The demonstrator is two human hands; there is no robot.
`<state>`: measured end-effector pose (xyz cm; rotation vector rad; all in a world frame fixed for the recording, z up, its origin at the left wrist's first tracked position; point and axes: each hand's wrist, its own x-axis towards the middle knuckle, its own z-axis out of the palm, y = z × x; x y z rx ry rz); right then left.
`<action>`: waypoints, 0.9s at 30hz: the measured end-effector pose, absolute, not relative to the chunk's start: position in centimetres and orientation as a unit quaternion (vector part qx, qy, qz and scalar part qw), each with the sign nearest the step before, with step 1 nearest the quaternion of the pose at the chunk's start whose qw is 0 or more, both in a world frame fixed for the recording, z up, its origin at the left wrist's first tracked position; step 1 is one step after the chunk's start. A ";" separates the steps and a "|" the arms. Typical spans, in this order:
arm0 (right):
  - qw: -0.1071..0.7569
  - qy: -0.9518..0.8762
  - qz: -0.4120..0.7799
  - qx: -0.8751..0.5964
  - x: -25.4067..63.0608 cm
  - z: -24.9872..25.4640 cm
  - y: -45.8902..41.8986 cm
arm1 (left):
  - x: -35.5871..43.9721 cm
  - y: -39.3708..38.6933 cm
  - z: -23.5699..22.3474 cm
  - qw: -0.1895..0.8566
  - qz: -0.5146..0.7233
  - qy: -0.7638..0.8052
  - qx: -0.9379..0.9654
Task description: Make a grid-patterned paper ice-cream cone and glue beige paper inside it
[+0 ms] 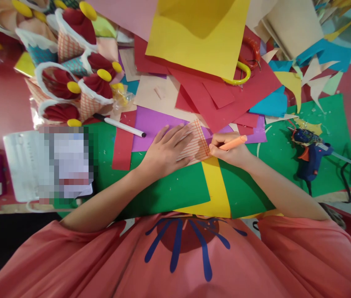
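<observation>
My left hand (pixel 165 150) lies flat, fingers spread, pressing down a peach paper piece with an orange grid of lines (pixel 196 144). My right hand (pixel 230 151) grips an orange marker (pixel 233 142) with its tip at the right edge of that gridded piece. The piece rests over a purple sheet (pixel 153 128), a yellow strip (pixel 215 186) and green paper (pixel 169 194).
A black-capped white marker (pixel 122 126) lies left of my left hand beside a red strip (pixel 122 145). A blue glue gun (pixel 310 155) rests at right on the green mat (pixel 333 120). Paper cone crafts (pixel 79 78) crowd the back left; loose coloured sheets and scissors (pixel 246 68) fill the back.
</observation>
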<state>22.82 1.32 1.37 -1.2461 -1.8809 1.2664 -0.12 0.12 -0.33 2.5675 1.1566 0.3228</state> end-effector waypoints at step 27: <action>0.400 -0.543 0.548 -0.495 22.9 1.3 1.8 | 0.4 -1.4 -0.1 0.134 0.068 0.273 0.950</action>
